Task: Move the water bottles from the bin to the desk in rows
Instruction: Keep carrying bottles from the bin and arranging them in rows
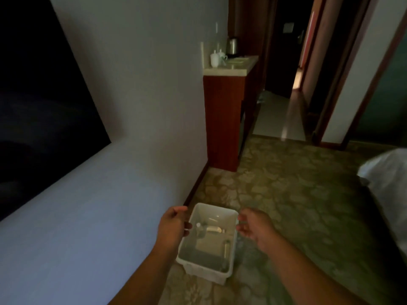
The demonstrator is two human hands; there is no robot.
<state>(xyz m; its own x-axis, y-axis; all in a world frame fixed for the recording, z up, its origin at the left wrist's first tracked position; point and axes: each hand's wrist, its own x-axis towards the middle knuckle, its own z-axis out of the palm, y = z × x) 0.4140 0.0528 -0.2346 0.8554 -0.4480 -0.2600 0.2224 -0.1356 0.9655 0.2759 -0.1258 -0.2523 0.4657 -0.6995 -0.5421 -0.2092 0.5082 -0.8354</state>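
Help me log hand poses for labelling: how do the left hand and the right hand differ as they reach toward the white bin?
The left hand overlaps the bin at its left rim; the right hand sits just outside its right rim. The left hand's fingers are curled more tightly; the right hand's are looser and more spread. Both hold nothing, with a clear bottle lying inside between them.

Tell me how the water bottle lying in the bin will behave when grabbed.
The water bottle lies on its side in the white bin, so it may roll. It looks clear and smooth, so possibly slippery; its fill level is unclear.

bottles [208, 230] in bin [230, 256] blurred, uncountable
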